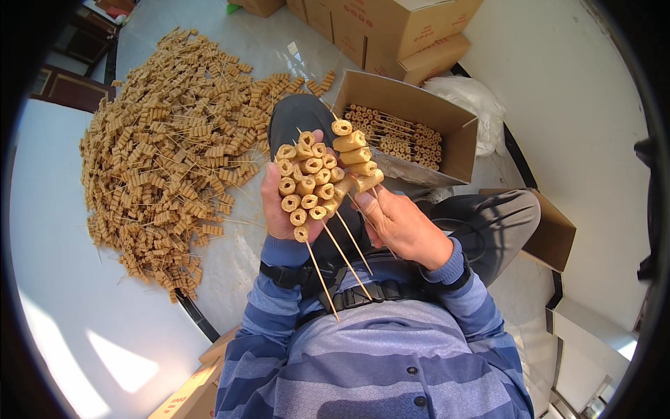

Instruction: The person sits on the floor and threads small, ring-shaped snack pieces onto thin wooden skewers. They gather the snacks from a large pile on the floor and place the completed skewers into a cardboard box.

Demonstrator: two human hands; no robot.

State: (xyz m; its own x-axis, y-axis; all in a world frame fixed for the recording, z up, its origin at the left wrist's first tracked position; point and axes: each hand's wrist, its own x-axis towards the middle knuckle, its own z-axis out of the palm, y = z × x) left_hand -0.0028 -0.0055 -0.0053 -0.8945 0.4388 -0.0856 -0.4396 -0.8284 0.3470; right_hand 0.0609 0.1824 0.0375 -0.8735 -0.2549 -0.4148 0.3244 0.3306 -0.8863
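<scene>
My left hand (280,209) is closed round a bunch of skewers (307,178), each threaded with golden-brown hollow rolls. Bare stick ends of the bunch slant down toward my belt. Beside it, my right hand (405,227) grips one or more skewers by the sticks; a skewer of stacked rolls (356,157) rises above the fingers, its lower rolls close against the bunch. Exactly how many sticks the right fingers hold I cannot tell. Both hands are above my lap, in front of my bent knees.
A large heap of loose roll skewers (160,160) covers the floor at the left. Ahead on the right stands an open cardboard box (453,140) with skewers packed in rows. Behind it are closed cartons (377,35) and a clear plastic bag (474,108). White walls flank both sides.
</scene>
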